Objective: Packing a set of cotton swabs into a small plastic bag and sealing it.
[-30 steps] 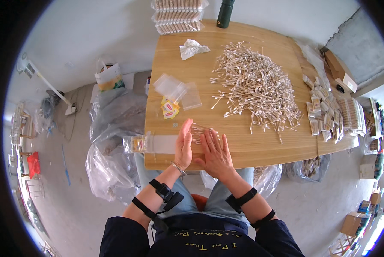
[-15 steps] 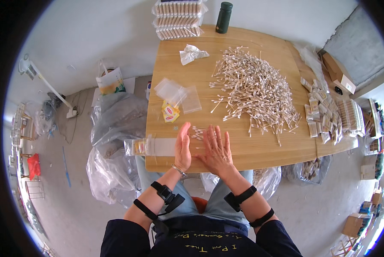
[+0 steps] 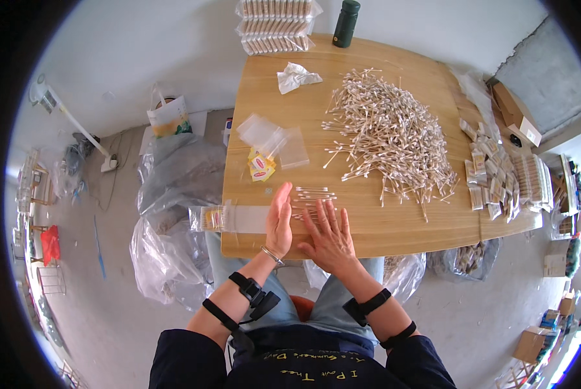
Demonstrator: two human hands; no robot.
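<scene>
Several cotton swabs [image 3: 314, 193] lie in a small row on the wooden table near its front edge. My left hand [image 3: 279, 219] stands on edge at their left ends, fingers straight and palm facing the swabs. Over the lower swabs my right hand [image 3: 329, 235] rests palm down with its fingers spread, hiding part of them. Left of my left hand is a white strip [image 3: 248, 219], and beside it a clear bag holding swabs [image 3: 210, 218]. A large heap of loose cotton swabs [image 3: 394, 136] spreads across the table's right half.
Clear empty bags [image 3: 262, 134] and yellow labels [image 3: 260, 166] lie on the left. Behind them are a crumpled tissue [image 3: 297, 78], stacked swab packs [image 3: 276, 27] and a green bottle [image 3: 346, 24]. Small filled packets [image 3: 491, 165] and an open carton [image 3: 514, 113] sit at right.
My right hand has shifted slightly down toward the table's front edge, uncovering more of the swab row. My left hand stays nearly in place. The whole view has shifted slightly.
</scene>
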